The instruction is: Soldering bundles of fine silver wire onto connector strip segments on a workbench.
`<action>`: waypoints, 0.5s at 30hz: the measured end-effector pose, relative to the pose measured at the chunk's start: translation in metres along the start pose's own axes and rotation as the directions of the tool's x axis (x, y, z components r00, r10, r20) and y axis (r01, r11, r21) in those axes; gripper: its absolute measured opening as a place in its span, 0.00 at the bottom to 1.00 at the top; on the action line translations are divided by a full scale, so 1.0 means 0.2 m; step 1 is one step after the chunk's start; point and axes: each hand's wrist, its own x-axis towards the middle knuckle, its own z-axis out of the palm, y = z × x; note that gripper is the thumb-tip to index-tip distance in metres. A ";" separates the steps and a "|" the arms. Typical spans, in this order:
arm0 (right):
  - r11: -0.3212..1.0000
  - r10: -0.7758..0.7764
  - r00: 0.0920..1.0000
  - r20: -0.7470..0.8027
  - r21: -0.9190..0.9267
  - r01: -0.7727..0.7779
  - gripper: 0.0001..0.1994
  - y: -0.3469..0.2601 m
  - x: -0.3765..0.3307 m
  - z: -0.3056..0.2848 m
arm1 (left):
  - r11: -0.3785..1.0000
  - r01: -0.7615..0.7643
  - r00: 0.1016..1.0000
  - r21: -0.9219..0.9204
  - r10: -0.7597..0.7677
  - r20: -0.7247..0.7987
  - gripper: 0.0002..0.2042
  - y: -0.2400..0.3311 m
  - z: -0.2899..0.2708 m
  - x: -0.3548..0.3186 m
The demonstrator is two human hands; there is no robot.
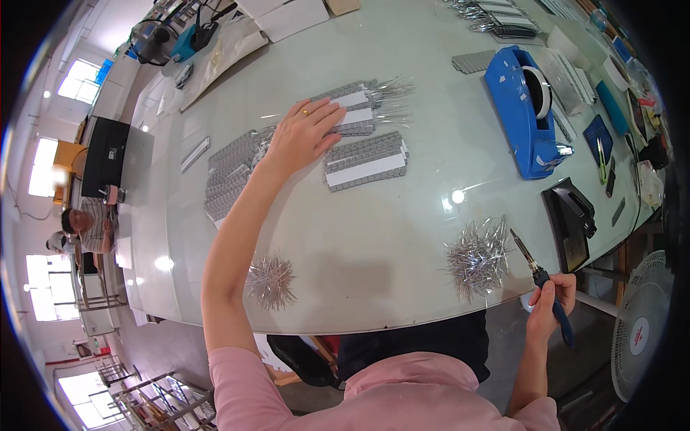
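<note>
- Reaching far across the pale table [374, 237], the left hand [305, 133] lies flat and open, fingers spread, on a stack of grey component strips with white tape [352, 108].
- Just right of and nearer than that hand sits a second taped grey bundle [366, 161]; to its left more grey strips [233, 169] lie fanned in a row.
- Down at the near right edge of the table, the right hand [550, 305] is closed around the dark blue handle of a soldering iron [540, 276], whose tip points up and left.
- The tip ends just beside a pile of loose silver wire pins [478, 257]; a smaller pile of pins [272, 281] lies near the left forearm at the table's near edge.
- Farther right stands a blue tape dispenser [521, 108], with a black stand [571, 223] nearer than it.
- A white fan [640, 330] stands off the table at the right.
</note>
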 end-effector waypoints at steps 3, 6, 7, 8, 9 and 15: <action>1.000 -0.006 1.000 -0.006 -0.003 0.006 0.03 0.00 0.00 0.01 | 0.999 0.040 0.999 0.008 -0.040 -0.023 0.24 0.01 0.02 0.02; 1.000 -0.001 1.000 0.001 -0.011 0.001 0.03 0.00 -0.01 0.01 | 0.994 0.109 0.994 0.012 -0.109 -0.034 0.26 0.02 0.03 0.04; 1.000 -0.002 1.000 0.003 -0.015 0.002 0.04 0.00 -0.01 0.01 | 0.994 0.107 0.994 0.011 -0.107 -0.034 0.26 0.02 0.03 0.05; 1.000 -0.004 1.000 0.005 -0.019 0.004 0.04 0.00 -0.01 0.01 | 0.994 0.109 0.994 0.006 -0.109 -0.030 0.27 0.01 0.04 0.06; 1.000 -0.006 1.000 0.005 -0.020 0.006 0.04 0.00 -0.01 0.01 | 0.994 0.112 0.993 0.000 -0.112 -0.029 0.28 0.01 0.04 0.06; 1.000 0.004 1.000 -0.006 -0.010 -0.004 0.04 0.00 -0.01 0.00 | 0.966 0.253 0.967 -0.060 -0.254 -0.005 0.31 -0.01 0.07 0.06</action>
